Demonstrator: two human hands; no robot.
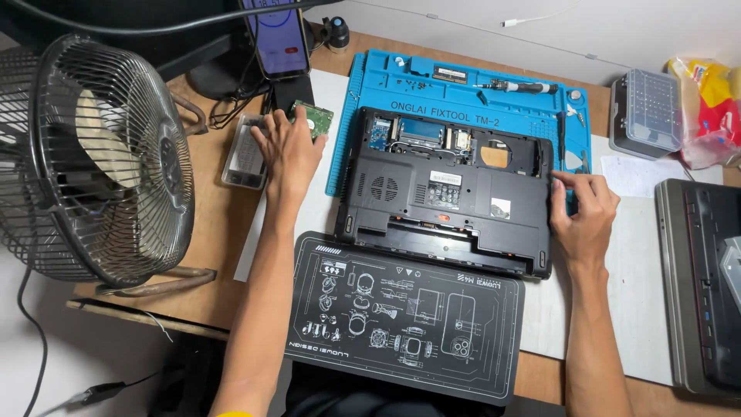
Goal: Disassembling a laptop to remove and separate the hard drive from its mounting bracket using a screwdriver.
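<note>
Left of the laptop [448, 197], left hand [289, 150] grips drive [315, 120]; right hand's [583, 212] grip pinches its edge.

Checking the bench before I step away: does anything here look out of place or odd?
The upturned black laptop lies with its bottom cover partly off, inner boards bare along its far edge. The left hand holds a green-boarded drive out beside it. Nothing looks spilled or broken.

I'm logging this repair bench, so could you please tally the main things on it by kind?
Laptops: 2, an opened one and a grey one
Mats: 2, blue and black
Fans: 1
Phones: 1
Hard drives: 1, under the left hand
Clear boxes: 2
Total: 9
</note>
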